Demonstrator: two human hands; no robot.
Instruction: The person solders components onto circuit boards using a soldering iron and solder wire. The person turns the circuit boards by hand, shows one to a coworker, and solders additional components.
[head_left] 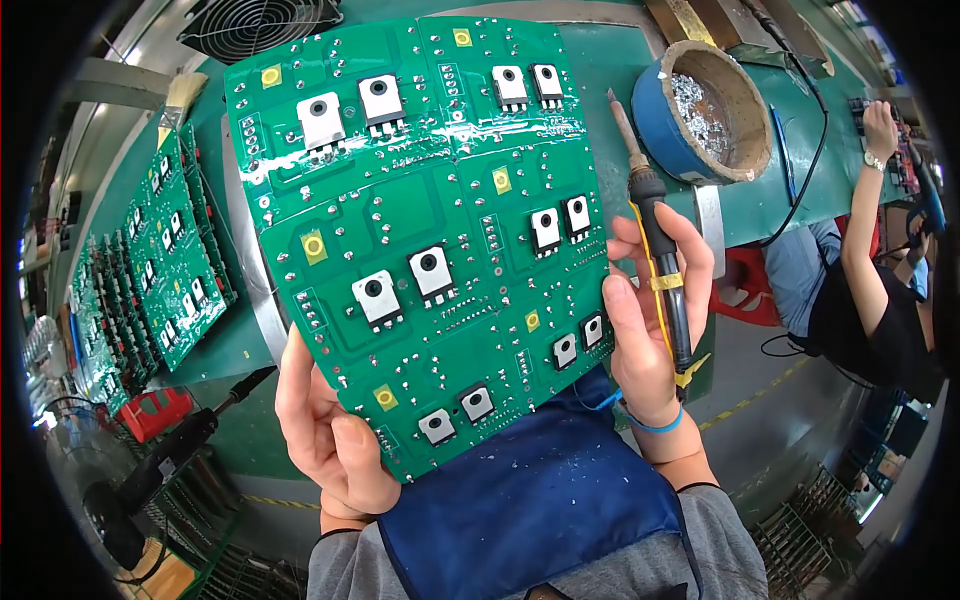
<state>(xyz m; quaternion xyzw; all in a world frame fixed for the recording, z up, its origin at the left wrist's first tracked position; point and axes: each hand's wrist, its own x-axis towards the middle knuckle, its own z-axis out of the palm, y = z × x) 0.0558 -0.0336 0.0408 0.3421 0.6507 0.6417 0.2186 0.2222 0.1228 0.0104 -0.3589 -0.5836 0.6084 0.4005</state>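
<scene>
A large green circuit board (pixel 410 210) is tilted up in front of me, its white and black transistors and silvery solder joints facing me. My left hand (pixel 335 440) is closed on its lower left edge, thumb on the front and fingers behind. My right hand (pixel 645 350) steadies the right edge with its thumb while also gripping a soldering iron (pixel 650 200). The iron has a black handle with a yellow wire along it, and its tip points up, away from the board's face. Some of the right fingers are hidden behind the board and iron.
A round blue-sided tub (pixel 650 110) with solder scraps stands on the green bench at the far right. At left, several more boards (pixel 165 260) stand in a row, near a brush (pixel 183 100). A black fan (pixel 262 30) is at the back. A co-worker's arm (pixel 868 230) shows at right.
</scene>
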